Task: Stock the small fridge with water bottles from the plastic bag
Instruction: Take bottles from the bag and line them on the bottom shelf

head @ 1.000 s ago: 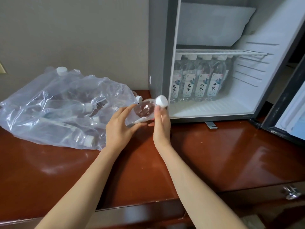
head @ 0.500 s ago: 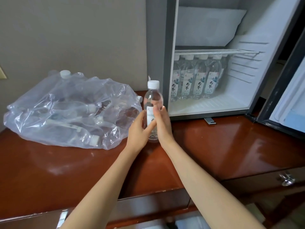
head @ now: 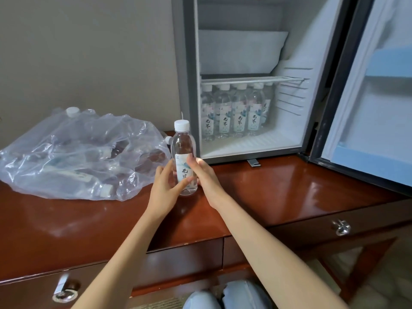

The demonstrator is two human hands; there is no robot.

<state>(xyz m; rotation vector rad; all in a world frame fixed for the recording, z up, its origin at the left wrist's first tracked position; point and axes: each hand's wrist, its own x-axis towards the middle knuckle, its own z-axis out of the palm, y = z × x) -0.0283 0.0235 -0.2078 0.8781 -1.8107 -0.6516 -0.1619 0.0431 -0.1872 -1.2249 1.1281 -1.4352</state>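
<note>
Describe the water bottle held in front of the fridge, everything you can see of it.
The water bottle is small, clear plastic, with a white screw cap and a pale label bearing dark characters. It stands upright, its base apparently on the wooden desk, between the plastic bag and the open fridge. The left hand and right hand grip its lower half from either side.

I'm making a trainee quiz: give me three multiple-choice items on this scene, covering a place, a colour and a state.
1. Where is the bottle that the left hand and right hand grip? A upright on the desk, beside the plastic bag; B on a wire shelf; C inside a drawer.
2. Its cap is: A blue; B white; C red.
3. The fridge door is: A shut; B open; C taken off.
Answers: A, its base sits on the desk; B, the cap shows white; B, the door stands wide.
</note>
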